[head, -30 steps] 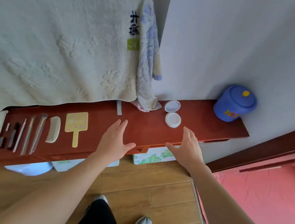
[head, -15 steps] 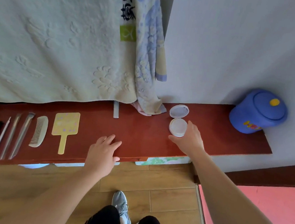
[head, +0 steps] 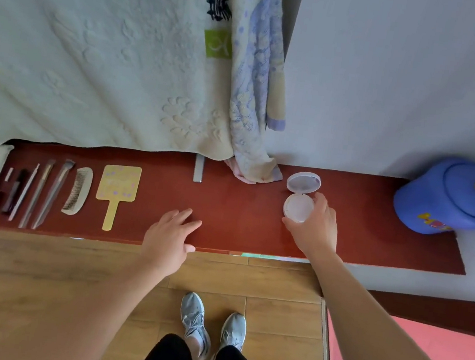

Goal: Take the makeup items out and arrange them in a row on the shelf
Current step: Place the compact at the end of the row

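Two hands over shelf [head: 239, 225] | left hand [head: 171, 237] rested open on near edge | right hand [head: 314, 228] clasped round open compact [head: 297, 206], well apart from row | brushes [head: 49, 192], comb [head: 78, 190], mirror [head: 118, 187] aligned at left | compact judged not yet placed.

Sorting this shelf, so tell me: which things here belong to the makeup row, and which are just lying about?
Job: open white compact, gripped by the right hand; brushes; comb; yellow hand mirror; red shelf.
Lying about: blue tub; hanging towels.
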Demonstrator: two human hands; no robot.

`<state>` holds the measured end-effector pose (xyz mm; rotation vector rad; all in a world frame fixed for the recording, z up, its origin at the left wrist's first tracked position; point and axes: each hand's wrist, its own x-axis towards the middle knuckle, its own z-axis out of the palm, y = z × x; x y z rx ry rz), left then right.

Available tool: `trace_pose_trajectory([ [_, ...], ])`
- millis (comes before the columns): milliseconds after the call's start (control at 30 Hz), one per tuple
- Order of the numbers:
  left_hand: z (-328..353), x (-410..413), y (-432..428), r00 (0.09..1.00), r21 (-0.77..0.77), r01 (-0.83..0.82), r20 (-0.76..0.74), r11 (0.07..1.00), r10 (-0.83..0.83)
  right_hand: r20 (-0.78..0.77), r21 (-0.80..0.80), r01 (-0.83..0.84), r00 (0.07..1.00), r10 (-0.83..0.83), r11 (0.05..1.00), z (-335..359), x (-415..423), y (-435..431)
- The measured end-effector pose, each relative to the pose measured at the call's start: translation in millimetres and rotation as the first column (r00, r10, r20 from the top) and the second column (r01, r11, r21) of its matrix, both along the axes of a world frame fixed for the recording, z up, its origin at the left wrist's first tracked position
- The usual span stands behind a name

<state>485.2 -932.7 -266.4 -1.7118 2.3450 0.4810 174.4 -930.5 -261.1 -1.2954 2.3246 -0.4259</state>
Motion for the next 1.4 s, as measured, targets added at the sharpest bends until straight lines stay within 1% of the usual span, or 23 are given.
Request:
trace_pose_trajectory([
  [100,1,1,1,1.0,-0.028,0.011,-0.011,1.0,-0.011,0.05,-0.05,0.012,0.999,-0.009,0.999,2,-2,2],
  [233,2,5,-2,0.998,-0.057,0.05,-0.021,0.997,-0.052,0.102,-0.065,0.018,0.995,-0.011,0.998,3,1,6],
  [367,3,19,-5,0.996,-0.056,0.084,-0.03,0.995,-0.085,0.104,-0.114,-0.002,0.995,0.014,0.993,9,19,11],
  [500,3,46,-6,0.992,-0.076,0.118,-0.037,0.99,-0.121,0.118,-0.148,-0.039,0.991,0.056,0.988,19,59,18],
  [700,-2,94,-11,0.983,-0.115,0.172,-0.051,0.978,-0.179,0.134,-0.162,-0.134,0.979,0.156,0.978,26,143,20],
  [833,-7,119,-12,0.976,-0.151,0.179,-0.098,0.972,-0.195,0.133,-0.16,-0.174,0.971,0.196,0.972,23,196,8],
  [900,-9,125,-13,0.974,-0.142,0.169,-0.126,0.975,-0.187,0.137,-0.162,-0.192,0.967,0.215,0.968,18,220,1],
  [1033,-19,139,-16,0.958,-0.114,0.152,-0.228,0.982,-0.175,0.128,-0.157,-0.218,0.963,0.239,0.963,3,256,-16],
  [1200,-25,147,-23,0.934,-0.132,0.174,-0.291,0.976,-0.206,0.128,-0.182,-0.199,0.966,0.224,0.963,-9,279,-33],
  [1400,-28,152,-24,0.905,-0.155,0.172,-0.365,0.973,-0.219,0.1,-0.218,-0.195,0.97,0.221,0.956,-19,288,-38],
])
